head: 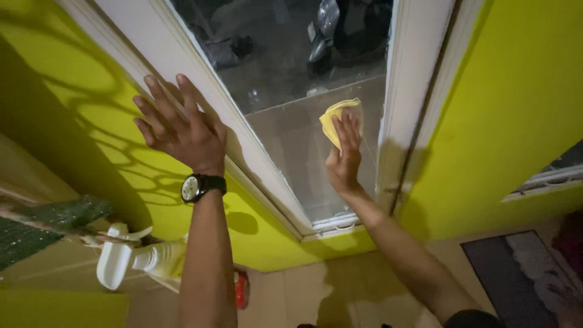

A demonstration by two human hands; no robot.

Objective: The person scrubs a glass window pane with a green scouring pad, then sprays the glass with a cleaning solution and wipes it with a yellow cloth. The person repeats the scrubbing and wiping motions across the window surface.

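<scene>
Head view showed both bare arms raised toward a tall narrow window pane set in a white frame within a yellow-green wall. The right hand was pressed flat against the lower part of the glass, fingers held together and pointing up, pinning a folded yellow cloth to the pane beneath the fingertips. The cloth lay just above the hand, close to the right side of the frame, and only its upper portion showed beyond the fingers.

The left hand was open with fingers spread, palm laid on the wall just beside the left edge of the frame; it held nothing. A black wristwatch with a pale dial sat on that wrist.

A white spray bottle was visible below the left forearm, well apart from both hands, with a small red item near it on the tiled floor. A dark mat lay at the lower right. Dim shapes showed through the glass; what they were could not be determined.
</scene>
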